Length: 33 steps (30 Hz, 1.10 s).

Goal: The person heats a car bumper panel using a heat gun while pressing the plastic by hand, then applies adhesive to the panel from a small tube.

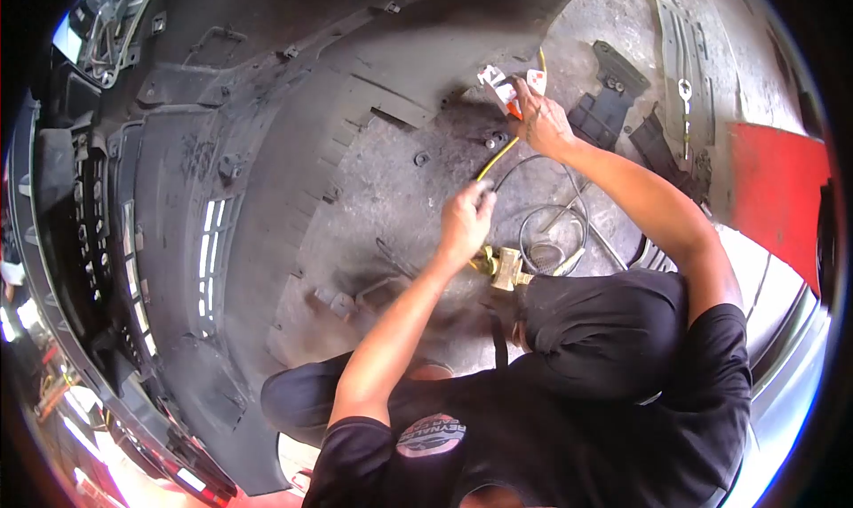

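My left hand (466, 219) is closed around a thin yellow cord (496, 160) above the concrete floor. The cord runs from it up toward my right hand, and another stretch of yellow shows beyond that hand. My right hand (544, 122) grips a white piece with orange and red marks (499, 89), perhaps a label or packet; fingers cover part of it. Below my left hand, near my knee, sits a brass-coloured block fitting (507, 269). A coiled dark cable (553, 233) lies beside this fitting.
A large black vehicle bumper (293, 108) curves along the left and top. Dark plastic pieces (606, 95) and a long grey panel (689, 73) with a wrench-like tool (685, 108) lie at upper right. At the right edge is a red panel (777, 197).
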### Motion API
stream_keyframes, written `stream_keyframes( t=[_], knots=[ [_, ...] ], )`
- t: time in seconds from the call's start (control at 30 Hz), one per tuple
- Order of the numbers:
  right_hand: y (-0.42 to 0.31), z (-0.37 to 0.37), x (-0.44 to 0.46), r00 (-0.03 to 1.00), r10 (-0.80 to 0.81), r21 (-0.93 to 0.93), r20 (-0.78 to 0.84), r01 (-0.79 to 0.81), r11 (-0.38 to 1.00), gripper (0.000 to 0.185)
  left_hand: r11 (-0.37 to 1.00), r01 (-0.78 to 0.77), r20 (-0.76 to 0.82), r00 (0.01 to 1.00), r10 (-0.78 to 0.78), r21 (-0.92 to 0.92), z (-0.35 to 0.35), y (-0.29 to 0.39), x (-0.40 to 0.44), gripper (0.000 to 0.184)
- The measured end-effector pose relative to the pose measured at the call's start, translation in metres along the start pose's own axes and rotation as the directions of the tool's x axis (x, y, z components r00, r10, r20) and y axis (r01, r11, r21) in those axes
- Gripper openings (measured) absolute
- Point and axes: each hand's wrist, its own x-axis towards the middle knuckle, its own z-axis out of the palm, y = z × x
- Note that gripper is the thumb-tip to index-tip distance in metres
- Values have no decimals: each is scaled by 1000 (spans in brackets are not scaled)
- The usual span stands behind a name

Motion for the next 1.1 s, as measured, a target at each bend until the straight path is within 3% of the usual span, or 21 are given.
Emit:
stream_keyframes(
  t=[0.07, 0.17, 0.27, 0.4, 0.47, 0.5, 0.53, 0.57, 0.6, 0.67, 0.73, 0.83, 0.87, 0.93, 1.0, 1.07, 1.1],
  knots=[
    [-17, -15, -10, 998, -64, 88, -8, 65, 994, 69, 988, 143, -34, 989, -145, -60, -6, 3, 18, 35],
    [-41, -26, -24, 984, -178, 223, -25, 179, 958, 67, 982, -98, -177, 982, 69, -164, -7, -6, 51, 44],
    [-53, -25, -34, 963, -269, 302, -32, 266, 915, 70, 802, -35, -25, 999, 25, -597, -13, 18, 66, 46],
    [-73, -39, -46, 934, -357, 350, 22, 327, 878, 65, 737, -3, -34, 999, -26, -676, -14, 14, 59, 45],
    [-73, -41, -48, 901, -434, 354, 8, 403, 844, 63, 848, -108, -136, 990, 43, -518, -19, -5, 54, 41],
    [-73, -43, -48, 924, -379, 386, 50, 332, 861, 55, 901, -133, -165, 984, 69, -414, -26, -15, 50, 40],
    [-65, -42, -46, 925, -377, 281, 47, 350, 894, 53, 936, -159, -183, 977, 105, -314, -30, -14, 47, 39],
    [-52, -38, -41, 927, -371, 168, 47, 359, 918, 52, 928, -129, -140, 987, 85, -349, -36, -13, 41, 35],
    [-38, -35, -34, 929, -367, 53, 48, 365, 930, 51, 991, -47, -78, 996, 37, -127, -47, -20, 38, 35],
    [10, -17, -14, 940, -328, -145, -98, 313, 939, 41, 992, 116, 66, 991, -118, 41, -56, -33, 29, 40],
    [22, -47, 4, 958, -281, -256, 62, 288, 923, 36, 985, 143, 157, 975, -158, 101, -54, -45, 21, 45],
    [60, -39, 27, 910, -350, -590, 223, 412, 694, 32, 958, 129, 202, 962, -184, 257, -38, -66, 10, 53],
    [68, -36, 31, 913, -305, -588, 271, 408, 699, 31, 951, 139, 207, 958, -200, 275, -34, -54, 5, 52],
    [65, -30, 43, 901, -230, -571, 367, 414, 709, 30, 948, -3, 258, 963, -83, 318, -26, -51, 4, 46],
    [68, -27, 43, 896, -279, -567, 347, 437, 698, 28, 939, -70, 247, 969, -17, 336, -22, -43, 2, 42],
    [74, -23, 44, 898, -298, -569, 324, 436, 697, 28, 957, 33, 263, 958, -112, 287, -21, -30, 1, 46],
    [74, -23, 43, 901, -328, -543, 285, 434, 719, 28, 950, -3, 216, 974, -68, 313, -21, -34, 1, 46]
  ],
)
